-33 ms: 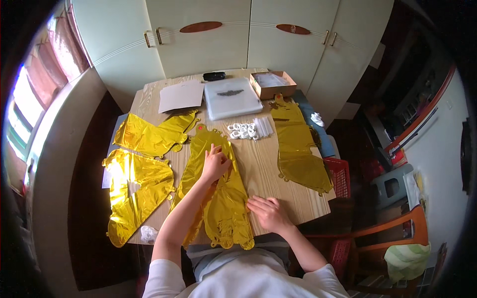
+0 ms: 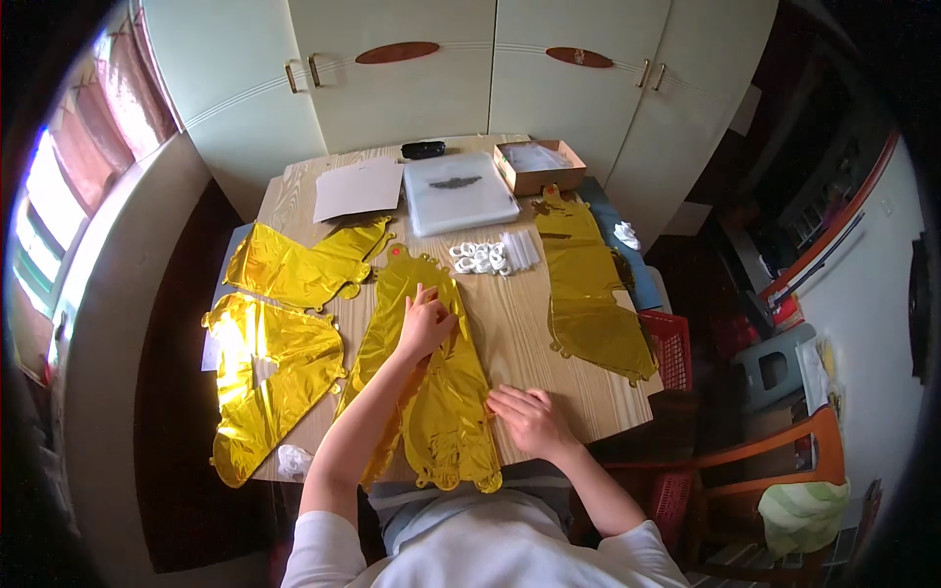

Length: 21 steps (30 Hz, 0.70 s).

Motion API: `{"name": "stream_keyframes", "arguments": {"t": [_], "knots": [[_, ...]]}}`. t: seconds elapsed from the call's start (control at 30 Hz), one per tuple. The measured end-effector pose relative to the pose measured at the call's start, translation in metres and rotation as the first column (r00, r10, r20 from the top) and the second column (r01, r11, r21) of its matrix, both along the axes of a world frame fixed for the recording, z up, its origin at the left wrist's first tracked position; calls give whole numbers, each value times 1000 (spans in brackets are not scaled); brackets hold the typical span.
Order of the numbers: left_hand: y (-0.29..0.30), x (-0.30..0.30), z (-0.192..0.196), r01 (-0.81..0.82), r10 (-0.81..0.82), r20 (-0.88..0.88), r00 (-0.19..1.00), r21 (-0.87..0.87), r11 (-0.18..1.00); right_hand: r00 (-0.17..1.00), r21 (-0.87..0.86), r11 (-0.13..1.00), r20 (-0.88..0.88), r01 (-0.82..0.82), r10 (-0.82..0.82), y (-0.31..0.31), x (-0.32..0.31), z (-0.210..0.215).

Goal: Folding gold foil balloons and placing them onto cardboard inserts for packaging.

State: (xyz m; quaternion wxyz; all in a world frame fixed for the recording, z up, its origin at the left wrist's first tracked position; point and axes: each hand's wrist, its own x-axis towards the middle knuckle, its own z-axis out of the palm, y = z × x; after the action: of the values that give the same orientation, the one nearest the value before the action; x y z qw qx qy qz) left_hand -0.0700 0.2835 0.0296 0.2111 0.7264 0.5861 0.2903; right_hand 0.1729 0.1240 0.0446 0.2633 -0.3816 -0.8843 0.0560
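Head view, clock centred on the table (image 2: 524, 343). Gold foil piece (image 2: 448, 394) runs from centre to 6 o'clock: mirror-shiny, creased, red dot near its 12 o'clock tip, small rounded tabs at top and bottom edges. Left hand (image 2: 424, 323) rests on its upper half, fingers partly spread; can't tell if pinching. Right hand (image 2: 531, 421) at 5 o'clock, fingers nearly straight, close together, tips at the foil's edge; hold unclear. Similar foil sheet (image 2: 585, 294) at 3 o'clock.

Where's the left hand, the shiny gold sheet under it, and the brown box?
Left hand (image 2: 427, 326): head view, back of hand.
Gold sheet (image 2: 443, 392): head view, lower half.
Brown box (image 2: 541, 181): head view, front wall.
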Motion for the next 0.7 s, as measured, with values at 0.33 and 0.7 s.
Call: {"name": "stream_keyframes", "arguments": {"t": [0.33, 0.7], "knots": [[2, -6, -8, 26, -29, 47, 998, 66, 998, 998, -21, 999, 42, -46, 47, 3, -1, 2], [2, -7, -10, 30, -32, 39, 999, 66, 997, 997, 5, 999, 49, -52, 52, 2, -1, -1]]}}
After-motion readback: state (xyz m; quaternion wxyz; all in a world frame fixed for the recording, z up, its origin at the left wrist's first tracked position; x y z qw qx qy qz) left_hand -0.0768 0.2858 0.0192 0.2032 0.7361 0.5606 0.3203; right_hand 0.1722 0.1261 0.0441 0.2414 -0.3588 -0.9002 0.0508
